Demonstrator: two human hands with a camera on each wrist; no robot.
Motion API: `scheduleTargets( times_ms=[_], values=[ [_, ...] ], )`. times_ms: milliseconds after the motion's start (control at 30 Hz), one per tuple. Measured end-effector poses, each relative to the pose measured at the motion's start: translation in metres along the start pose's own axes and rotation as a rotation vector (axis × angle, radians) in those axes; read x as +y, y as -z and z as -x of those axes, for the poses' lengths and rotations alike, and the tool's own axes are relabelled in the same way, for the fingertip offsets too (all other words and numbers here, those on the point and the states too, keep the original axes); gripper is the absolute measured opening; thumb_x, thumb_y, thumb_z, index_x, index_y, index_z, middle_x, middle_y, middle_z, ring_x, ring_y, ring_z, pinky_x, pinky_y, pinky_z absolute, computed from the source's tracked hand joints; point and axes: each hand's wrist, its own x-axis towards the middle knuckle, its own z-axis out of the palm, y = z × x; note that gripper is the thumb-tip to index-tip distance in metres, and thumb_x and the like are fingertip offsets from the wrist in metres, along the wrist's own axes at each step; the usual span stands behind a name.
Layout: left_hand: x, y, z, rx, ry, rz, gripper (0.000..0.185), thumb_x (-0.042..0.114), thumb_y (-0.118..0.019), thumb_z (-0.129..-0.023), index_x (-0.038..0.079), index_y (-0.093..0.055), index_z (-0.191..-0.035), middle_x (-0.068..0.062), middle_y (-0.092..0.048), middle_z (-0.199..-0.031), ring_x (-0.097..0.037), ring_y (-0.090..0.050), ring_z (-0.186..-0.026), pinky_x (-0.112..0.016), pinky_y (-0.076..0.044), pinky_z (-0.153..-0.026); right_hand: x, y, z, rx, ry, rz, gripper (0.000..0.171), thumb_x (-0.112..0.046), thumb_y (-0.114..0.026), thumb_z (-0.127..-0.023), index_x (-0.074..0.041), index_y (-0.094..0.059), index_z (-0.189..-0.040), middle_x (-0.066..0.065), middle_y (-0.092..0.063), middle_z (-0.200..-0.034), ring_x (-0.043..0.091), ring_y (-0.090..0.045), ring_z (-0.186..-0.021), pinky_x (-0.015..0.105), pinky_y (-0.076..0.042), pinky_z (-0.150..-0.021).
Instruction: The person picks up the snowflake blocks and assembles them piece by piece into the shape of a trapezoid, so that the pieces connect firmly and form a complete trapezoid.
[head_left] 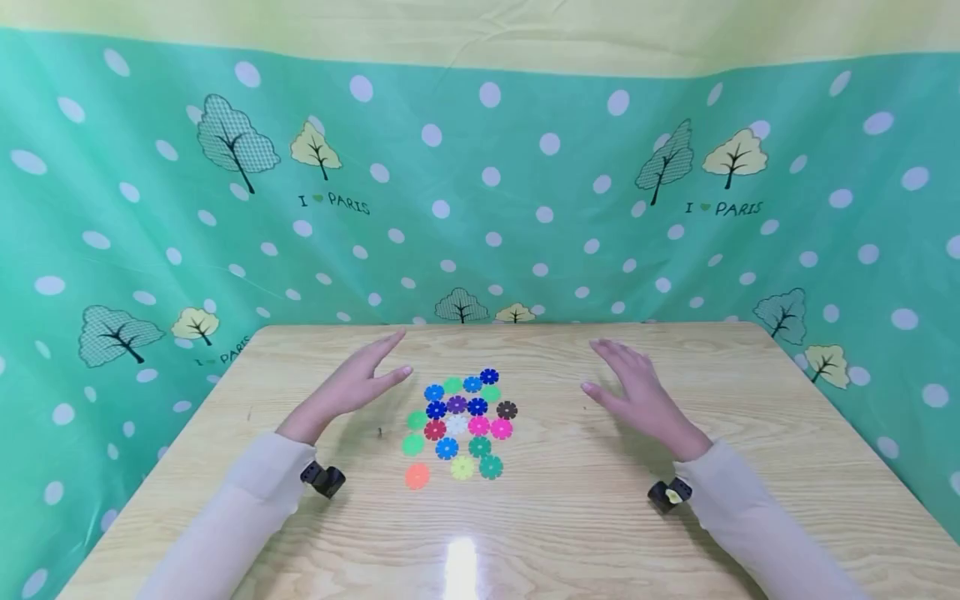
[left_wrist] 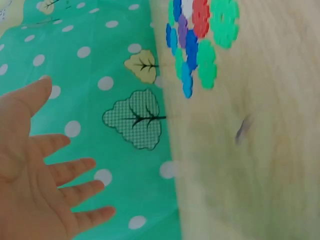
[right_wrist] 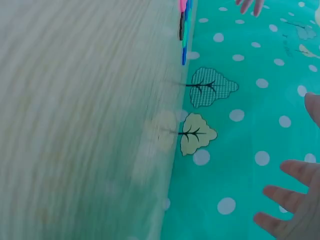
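Left hand [head_left: 358, 385] and right hand [head_left: 637, 392] both hover above the wooden surface [head_left: 570, 517] with each grip spread apart and holding nothing, the cluster of coloured flower discs [head_left: 461, 425] lying flat between them, touched by neither.

You sit at a staged recording booth. A wooden bench [head_left: 675, 517] stands there. A teal tree-print cloth [head_left: 525, 183] screens three sides.

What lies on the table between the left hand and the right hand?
In the head view, a cluster of colourful flower-shaped discs lies flat on the wooden table between the left hand and the right hand. Neither hand touches it.
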Motion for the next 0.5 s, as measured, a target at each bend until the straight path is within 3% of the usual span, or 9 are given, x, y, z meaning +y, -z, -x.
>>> scheduleTargets(
  times_ms=[267,500],
  values=[
    [-0.004,-0.014,0.001,-0.037,0.026,0.344,0.068,0.023,-0.063,-0.091,0.008,-0.029,-0.147,-0.018,-0.036,-0.147,-0.04,-0.032,-0.134,-0.057,-0.032,-0.105,-0.011,-0.012,0.003,-0.09,-0.032,-0.181,0.065,-0.033,-0.061,-0.091,-0.002,-0.036,-0.142,0.021,-0.036,-0.146,0.041,-0.03,-0.134,0.061,-0.023,-0.108],
    [-0.012,-0.023,0.004,-0.06,0.134,0.536,0.066,0.02,-0.065,-0.089,0.006,-0.033,-0.145,-0.018,-0.04,-0.144,-0.038,-0.036,-0.132,-0.051,-0.034,-0.106,-0.023,-0.028,0.0,-0.157,-0.061,-0.311,0.058,-0.033,-0.06,-0.092,-0.005,-0.042,-0.139,0.016,-0.044,-0.142,0.038,-0.038,-0.131,0.058,-0.029,-0.106]
  ],
)
